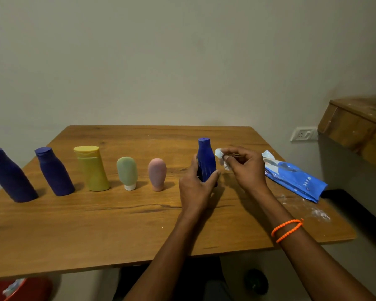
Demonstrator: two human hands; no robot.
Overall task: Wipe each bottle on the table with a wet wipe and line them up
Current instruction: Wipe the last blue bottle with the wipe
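Note:
My left hand (195,187) grips the lower body of an upright blue bottle (205,158) at the table's middle right. Just right of the bottle, my right hand (245,165) pinches a crumpled white wet wipe (220,158) beside the bottle's shoulder. To the left stands a row: a pink tube (157,173), a green tube (127,171) on its white cap, a yellow bottle (91,168) and two dark blue bottles (54,171) (9,175).
A blue wet-wipe pack (295,177) lies at the wooden table's (117,224) right edge, with white smears near it. A red bin (20,288) holding used wipes sits below the front left corner. A wooden shelf (356,127) juts out at the right.

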